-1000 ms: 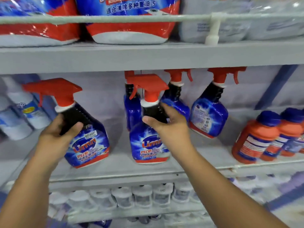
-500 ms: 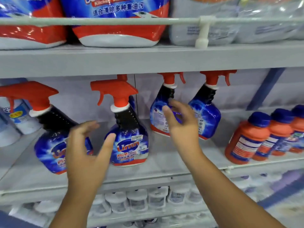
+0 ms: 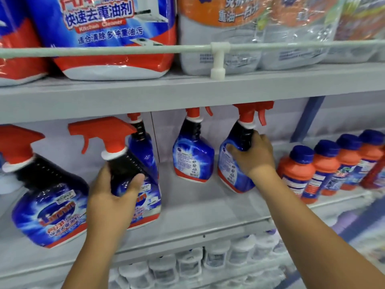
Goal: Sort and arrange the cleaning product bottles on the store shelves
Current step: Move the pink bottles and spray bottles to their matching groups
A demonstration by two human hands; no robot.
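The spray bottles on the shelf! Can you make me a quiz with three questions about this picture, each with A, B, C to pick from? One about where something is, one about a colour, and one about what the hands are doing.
1. Where are the orange bottles?
A. right of the spray bottles
B. on the top shelf
C. in the left hand

2. What colour are the spray bottles' triggers?
A. green
B. red
C. yellow

3. What is the right hand doing?
A. hanging free
B. pointing at the floor
C. gripping a spray bottle

Answers:
1 A, they stand in a row at the right end of the middle shelf.
2 B, each trigger, like the one at, is red.
3 C, its fingers wrap the neck of the rightmost spray bottle, while the left hand grips another spray bottle.
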